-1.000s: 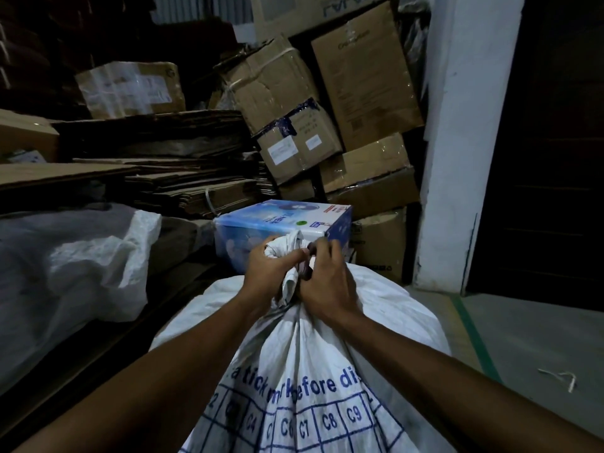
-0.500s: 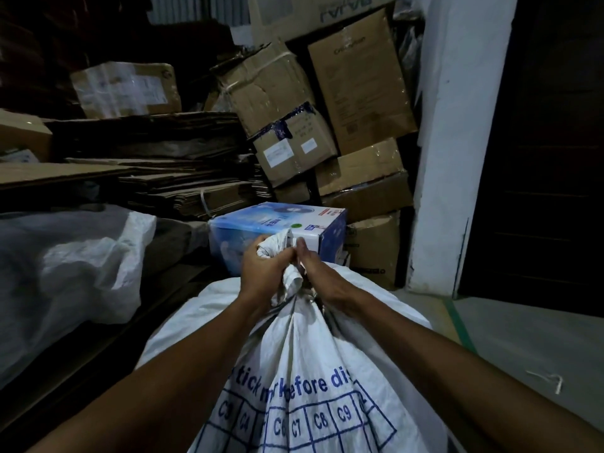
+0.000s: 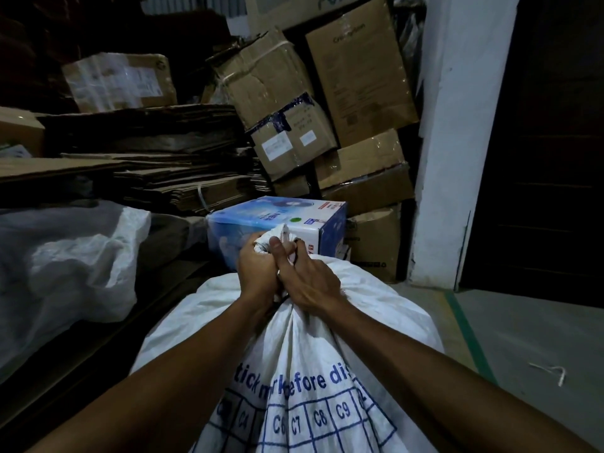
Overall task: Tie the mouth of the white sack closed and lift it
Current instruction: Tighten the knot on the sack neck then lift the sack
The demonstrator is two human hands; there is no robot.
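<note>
A full white woven sack with blue print and a lettered grid stands right in front of me. Its mouth is bunched into a twisted neck that pokes up above my fists. My left hand is closed around the left side of the neck. Pressed against it, my right hand grips the neck from the right, thumb pointing up along the bunched cloth. Whatever tie there is lies hidden under my fingers.
A blue and white printed box sits just behind the sack. Stacked cardboard boxes and flattened cartons fill the back. Another pale sack lies left. A white pillar and open grey floor lie right.
My right hand has turned and closed tighter against the left, its thumb now upright on the neck. The bunched mouth sticks out a little less above my fists.
</note>
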